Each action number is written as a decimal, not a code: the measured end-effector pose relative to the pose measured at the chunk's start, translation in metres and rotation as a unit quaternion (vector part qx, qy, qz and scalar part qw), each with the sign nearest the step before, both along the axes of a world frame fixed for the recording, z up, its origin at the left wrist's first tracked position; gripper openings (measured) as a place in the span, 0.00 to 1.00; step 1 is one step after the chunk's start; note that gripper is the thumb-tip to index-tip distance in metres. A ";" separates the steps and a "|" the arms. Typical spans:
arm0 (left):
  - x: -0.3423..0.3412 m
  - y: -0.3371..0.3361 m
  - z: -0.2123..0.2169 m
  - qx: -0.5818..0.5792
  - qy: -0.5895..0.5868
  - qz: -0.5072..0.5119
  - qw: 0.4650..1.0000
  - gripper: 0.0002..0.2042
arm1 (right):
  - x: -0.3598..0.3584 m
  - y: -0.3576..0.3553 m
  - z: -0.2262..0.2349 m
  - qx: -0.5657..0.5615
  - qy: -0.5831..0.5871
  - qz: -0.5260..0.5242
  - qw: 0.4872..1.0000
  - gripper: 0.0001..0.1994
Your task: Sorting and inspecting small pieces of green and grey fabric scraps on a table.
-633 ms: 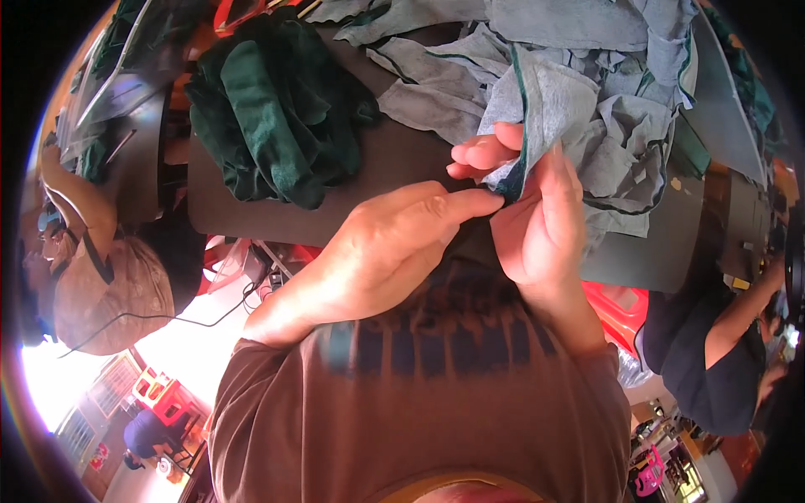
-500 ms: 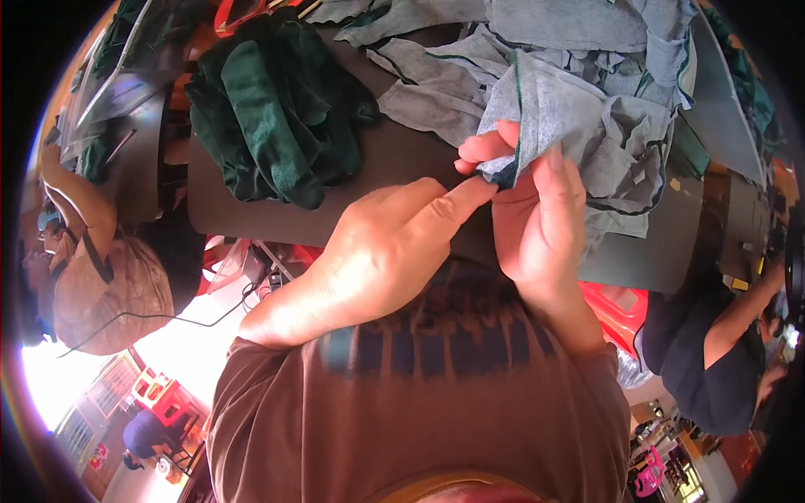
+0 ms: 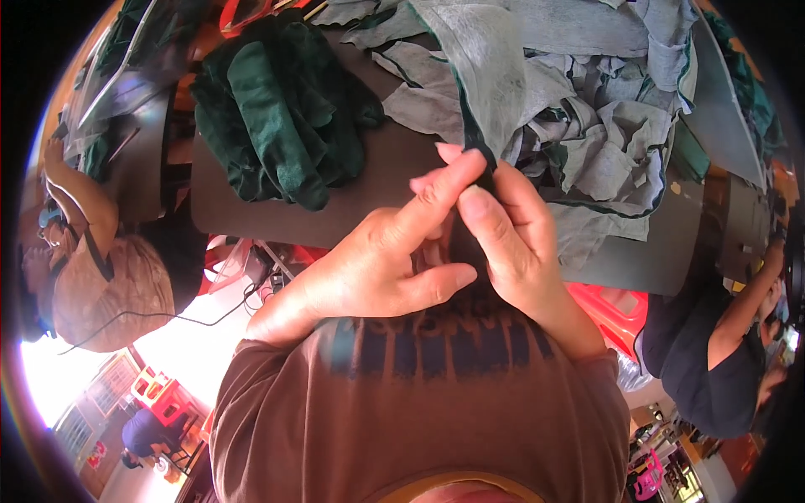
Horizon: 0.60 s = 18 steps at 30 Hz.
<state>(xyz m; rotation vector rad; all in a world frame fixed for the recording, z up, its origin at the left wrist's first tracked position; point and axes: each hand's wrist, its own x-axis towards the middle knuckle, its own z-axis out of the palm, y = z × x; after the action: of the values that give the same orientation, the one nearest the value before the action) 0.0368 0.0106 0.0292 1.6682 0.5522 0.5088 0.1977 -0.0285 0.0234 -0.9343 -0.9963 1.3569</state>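
A grey fabric piece [image 3: 486,67] with a dark green edge rises from my hands, narrowing to a dark tip between them. My right hand [image 3: 518,230] grips that tip, its thumb bent in front and its fingers behind. Against the same tip lies the stretched index finger of my left hand [image 3: 381,251]. The left thumb sticks out, apart from the cloth; its other fingers are partly hidden. Several grey pieces with green edging [image 3: 620,142] lie heaped behind my right hand. Further left rests a pile of dark green cloth [image 3: 277,117].
The dark table [image 3: 251,216] carries both piles. Red plastic stools [image 3: 616,314] stand below it on the right. A person [image 3: 113,285] sits at the left and another person [image 3: 704,344] at the right. A thin black cable [image 3: 159,316] runs at the left.
The fabric piece has swung up and left, and its dark edge now faces my left hand. The left thumb has spread away from the index finger. My right hand has turned and closed nearer the tip.
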 end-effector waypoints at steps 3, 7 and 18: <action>0.000 -0.002 0.000 -0.080 -0.045 -0.002 0.996 0.43 | 0.011 0.000 -0.001 0.105 -0.323 -0.076 0.938 0.07; 0.006 -0.001 -0.007 0.290 0.189 0.091 0.934 0.35 | 0.014 0.002 0.003 0.228 -0.477 -0.116 0.841 0.07; 0.000 0.020 -0.031 -0.090 -0.083 -0.147 0.981 0.47 | 0.018 -0.005 -0.004 0.279 -0.493 -0.039 0.823 0.09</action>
<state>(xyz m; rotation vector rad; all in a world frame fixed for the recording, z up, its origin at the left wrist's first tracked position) 0.0368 0.0302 -0.0016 1.4855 0.2150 0.3653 0.2155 -0.0333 0.0191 -1.1917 -1.9703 0.3530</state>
